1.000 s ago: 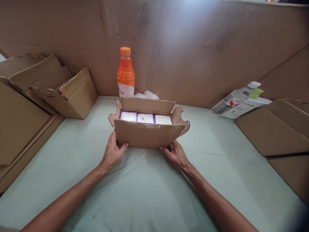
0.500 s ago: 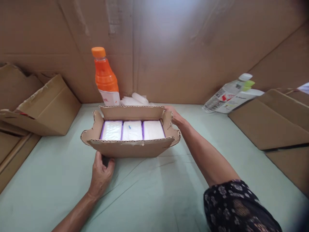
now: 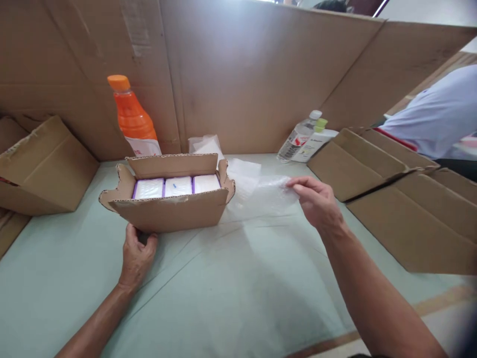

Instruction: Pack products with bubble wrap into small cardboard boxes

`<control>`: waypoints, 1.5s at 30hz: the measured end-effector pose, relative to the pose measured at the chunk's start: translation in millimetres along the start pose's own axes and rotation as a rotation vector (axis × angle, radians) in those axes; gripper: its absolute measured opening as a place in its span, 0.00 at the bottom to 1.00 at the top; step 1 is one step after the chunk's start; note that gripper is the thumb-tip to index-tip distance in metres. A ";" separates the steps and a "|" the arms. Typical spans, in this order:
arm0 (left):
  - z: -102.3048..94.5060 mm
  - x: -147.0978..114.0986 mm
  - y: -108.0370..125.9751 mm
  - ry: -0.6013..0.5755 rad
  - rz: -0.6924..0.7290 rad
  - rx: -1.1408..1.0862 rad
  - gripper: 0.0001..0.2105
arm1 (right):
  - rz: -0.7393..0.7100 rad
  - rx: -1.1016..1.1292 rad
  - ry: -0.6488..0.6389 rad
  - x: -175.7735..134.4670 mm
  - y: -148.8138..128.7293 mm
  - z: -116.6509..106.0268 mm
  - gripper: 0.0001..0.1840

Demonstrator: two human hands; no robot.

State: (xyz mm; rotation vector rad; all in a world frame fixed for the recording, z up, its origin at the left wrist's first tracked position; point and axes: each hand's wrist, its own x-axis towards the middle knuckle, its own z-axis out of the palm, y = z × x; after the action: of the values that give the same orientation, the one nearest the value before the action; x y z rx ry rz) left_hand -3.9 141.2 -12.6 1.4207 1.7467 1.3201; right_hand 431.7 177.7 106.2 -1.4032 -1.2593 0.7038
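Left of centre, the open-flapped cardboard box (image 3: 171, 216) already held three purple-edged white packs (image 3: 178, 187). The left hand (image 3: 137, 256), thumb and fingers parted, met its lower-left corner; the right hand (image 3: 316, 200) pinched clear plastic film (image 3: 270, 196) outside it.

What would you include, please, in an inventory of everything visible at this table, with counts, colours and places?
open carton: 1, brown, left of centre
packs: 3, white with purple edges, inside the open carton
clear plastic film: 1, translucent, right of the open carton
white wrapping: count unclear, white, behind and right of the open carton
orange bottle: 1, orange, behind the open carton
clear bottle: 1, transparent, white cap, far right
white container: 1, white, beside the clear bottle
left-side boxes: count unclear, brown
right-side boxes: at least 2, brown
cardboard wall: 1, brown, back
table cover: 1, pale green, underneath
another person's garment: 1, pale, right edge
left hand: 1, at the open carton's near-left corner
right hand: 1, pinching the clear plastic film
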 end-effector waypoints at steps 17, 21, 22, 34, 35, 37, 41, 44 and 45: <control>-0.6 3.3 -0.5 0.028 0.044 -0.002 0.19 | 0.225 -0.855 -0.190 -39.7 34.2 9.8 0.20; -0.1 2.9 -0.1 0.033 0.014 0.028 0.19 | 0.192 -0.864 -0.154 -22.4 52.2 35.4 0.17; -0.2 2.7 0.0 0.034 0.012 0.032 0.19 | 0.171 -0.857 -0.147 -21.2 54.6 35.7 0.16; 0.2 2.8 -7.6 0.026 0.015 -0.023 0.18 | 0.083 -0.991 -0.091 43.6 36.6 -75.4 0.11; 0.3 2.8 -8.3 0.023 0.007 -0.026 0.17 | 0.061 -0.981 -0.106 48.8 37.2 -67.8 0.15; 0.8 2.7 -8.7 0.023 0.002 -0.021 0.17 | 0.025 -0.840 -0.152 57.9 39.8 -36.1 0.26; 2.6 1.8 -5.8 0.024 0.036 -0.043 0.18 | 0.079 -0.492 -0.244 75.2 42.3 51.1 0.38; 3.8 0.7 -3.4 0.019 0.025 -0.077 0.17 | 0.108 -0.417 -0.295 85.6 30.5 81.5 0.19; 4.0 0.5 -3.1 0.016 0.012 -0.076 0.17 | 0.102 -0.397 -0.297 88.1 23.2 80.9 0.13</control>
State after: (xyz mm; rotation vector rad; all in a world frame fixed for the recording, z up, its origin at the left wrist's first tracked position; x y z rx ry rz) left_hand -1.9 143.2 -16.9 1.3841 1.6830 1.3927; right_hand 388.4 289.2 83.0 -1.7395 -1.6346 0.7818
